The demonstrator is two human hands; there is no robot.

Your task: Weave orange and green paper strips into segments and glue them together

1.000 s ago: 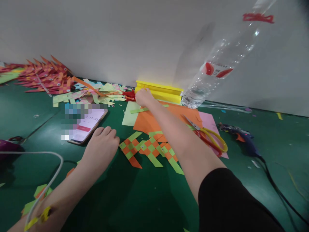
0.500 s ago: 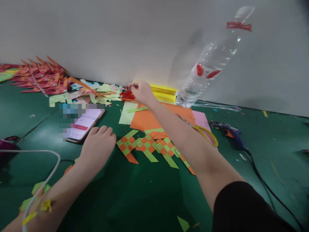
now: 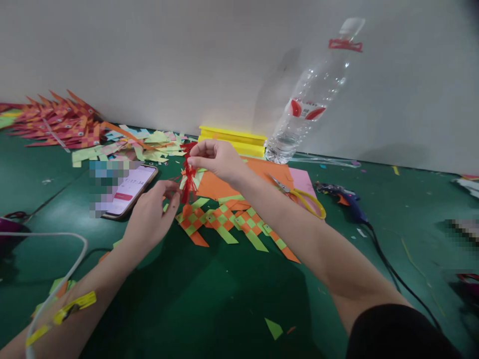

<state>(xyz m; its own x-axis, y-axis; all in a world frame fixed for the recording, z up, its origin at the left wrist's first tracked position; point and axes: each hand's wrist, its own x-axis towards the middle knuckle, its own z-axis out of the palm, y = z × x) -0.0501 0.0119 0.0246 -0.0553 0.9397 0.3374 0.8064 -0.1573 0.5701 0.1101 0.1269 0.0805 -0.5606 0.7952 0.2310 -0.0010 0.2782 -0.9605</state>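
Between my two hands a bundle of thin red strands (image 3: 189, 180) hangs above the green table. My right hand (image 3: 215, 158) pinches its upper part between thumb and fingers. Beside the lower strands is my left hand (image 3: 154, 209), its thumb and fingers apart; whether it touches them is hard to tell. Just below lie woven orange and green paper fish (image 3: 223, 220) in a row. Orange paper sheets (image 3: 213, 184) lie under my right forearm, with yellow-handled scissors (image 3: 307, 200) on them.
A phone (image 3: 130, 192) lies left of my left hand. Paper strips (image 3: 127, 142) and red-orange woven fish (image 3: 71, 124) are behind. A plastic bottle (image 3: 310, 99) leans by the wall, near a yellow holder (image 3: 243, 142). A glue gun (image 3: 346, 198) with cable lies right.
My right hand has lifted the red strands off the back of the table and brought them nearer. My left hand has opened and risen beside them. The view has shifted slightly.
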